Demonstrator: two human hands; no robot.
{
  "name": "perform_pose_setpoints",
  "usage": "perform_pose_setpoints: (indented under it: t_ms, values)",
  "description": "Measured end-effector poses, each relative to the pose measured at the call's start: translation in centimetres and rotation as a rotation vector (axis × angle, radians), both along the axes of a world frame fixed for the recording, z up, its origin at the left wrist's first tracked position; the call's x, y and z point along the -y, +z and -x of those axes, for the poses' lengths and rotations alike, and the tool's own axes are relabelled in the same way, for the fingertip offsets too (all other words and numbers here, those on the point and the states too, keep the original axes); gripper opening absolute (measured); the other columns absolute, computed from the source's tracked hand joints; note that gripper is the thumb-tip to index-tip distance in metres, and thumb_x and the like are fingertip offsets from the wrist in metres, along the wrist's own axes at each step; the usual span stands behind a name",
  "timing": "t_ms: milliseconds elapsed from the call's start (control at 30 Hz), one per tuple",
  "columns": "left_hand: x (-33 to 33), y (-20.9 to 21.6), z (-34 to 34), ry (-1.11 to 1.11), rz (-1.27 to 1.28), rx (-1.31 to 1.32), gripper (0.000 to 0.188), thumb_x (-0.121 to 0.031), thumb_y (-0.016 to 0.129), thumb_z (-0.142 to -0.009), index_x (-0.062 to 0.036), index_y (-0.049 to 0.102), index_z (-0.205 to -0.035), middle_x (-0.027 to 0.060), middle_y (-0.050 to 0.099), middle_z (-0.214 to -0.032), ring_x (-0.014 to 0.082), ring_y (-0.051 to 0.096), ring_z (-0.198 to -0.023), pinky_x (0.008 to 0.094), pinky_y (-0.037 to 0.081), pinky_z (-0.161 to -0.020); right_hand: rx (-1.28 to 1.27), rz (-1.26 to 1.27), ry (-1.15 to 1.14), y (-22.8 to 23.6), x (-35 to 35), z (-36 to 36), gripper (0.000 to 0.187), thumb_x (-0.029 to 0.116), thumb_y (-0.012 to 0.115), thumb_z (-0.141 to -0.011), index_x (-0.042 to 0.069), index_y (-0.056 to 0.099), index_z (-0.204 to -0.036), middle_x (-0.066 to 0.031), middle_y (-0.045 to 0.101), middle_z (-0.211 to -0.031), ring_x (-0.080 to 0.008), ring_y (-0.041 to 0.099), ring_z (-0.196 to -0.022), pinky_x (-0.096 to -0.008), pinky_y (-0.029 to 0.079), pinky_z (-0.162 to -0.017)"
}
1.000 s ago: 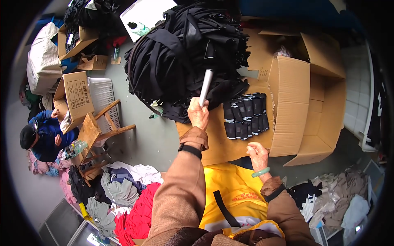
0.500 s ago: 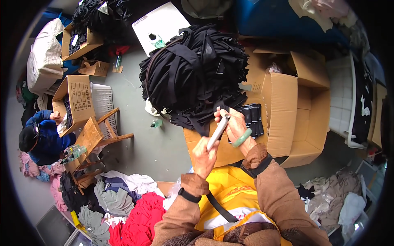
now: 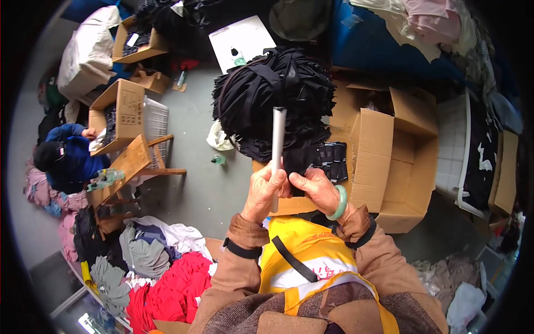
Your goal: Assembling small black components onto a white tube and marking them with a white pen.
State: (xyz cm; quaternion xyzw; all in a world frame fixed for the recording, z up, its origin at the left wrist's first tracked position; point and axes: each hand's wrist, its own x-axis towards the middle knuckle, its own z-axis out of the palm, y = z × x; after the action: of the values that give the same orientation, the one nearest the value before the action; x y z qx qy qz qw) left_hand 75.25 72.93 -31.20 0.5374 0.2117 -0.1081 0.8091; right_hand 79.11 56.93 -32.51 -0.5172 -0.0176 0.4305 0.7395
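Observation:
My left hand (image 3: 260, 192) is closed round a smooth silver-grey tube-like tool (image 3: 278, 133), which stands almost upright; I cannot make out its exact kind. Close beside it, my right hand (image 3: 318, 190), with a green bangle (image 3: 341, 202) at the wrist, pinches a piece of black cloth (image 3: 298, 160). Some of that cloth is hidden behind the fingers. Beyond both hands lies a large bundle of black cloth strips (image 3: 261, 92). Small black folded pieces (image 3: 332, 162) rest in a row on the cardboard to the right of the bundle.
An open cardboard box (image 3: 375, 161) stands at the right, beside a white crate (image 3: 453, 139). At the left are a wooden bench (image 3: 125, 172) with bottles and a person in blue (image 3: 69, 161) at another box. Red cloth (image 3: 172, 284) is heaped lower left.
The tool has swung from a slant between both hands to nearly upright in my left hand. My right hand has come off its end and lower, onto black cloth. The view has shifted.

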Motion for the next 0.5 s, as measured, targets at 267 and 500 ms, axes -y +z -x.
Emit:
perform_pose_setpoints:
  t_ms: [267, 500]
  values:
    - [6.6, 8.7, 6.7, 0.114, -0.066, 0.044, 0.015, -0.010, 0.067, -0.079, -0.0057, 0.052, -0.077, -0.0027, 0.049, -0.062, 0.0046, 0.046, -0.051, 0.0192, 0.037, -0.046, 0.510, 0.153, -0.162, 6.8, 4.2, 6.6, 0.021, 0.018, 0.057, -0.088, -0.002, 0.060, -0.095, -0.0041, 0.060, -0.081, -0.0094, 0.056, -0.078, -0.0240, 0.048, -0.071]
    - [12.7, 11.3, 8.2, 0.137, 0.025, 0.222, 0.021, -0.008, 0.070, -0.076, -0.0083, 0.049, -0.075, -0.0047, 0.047, -0.061, 0.0027, 0.044, -0.049, 0.0178, 0.034, -0.043, 0.295, 0.019, -0.467, 10.6, 10.3, 9.9, 0.011, 0.002, 0.059, -0.082, 0.001, 0.059, -0.094, -0.0020, 0.060, -0.086, -0.0082, 0.056, -0.079, -0.0213, 0.046, -0.075]
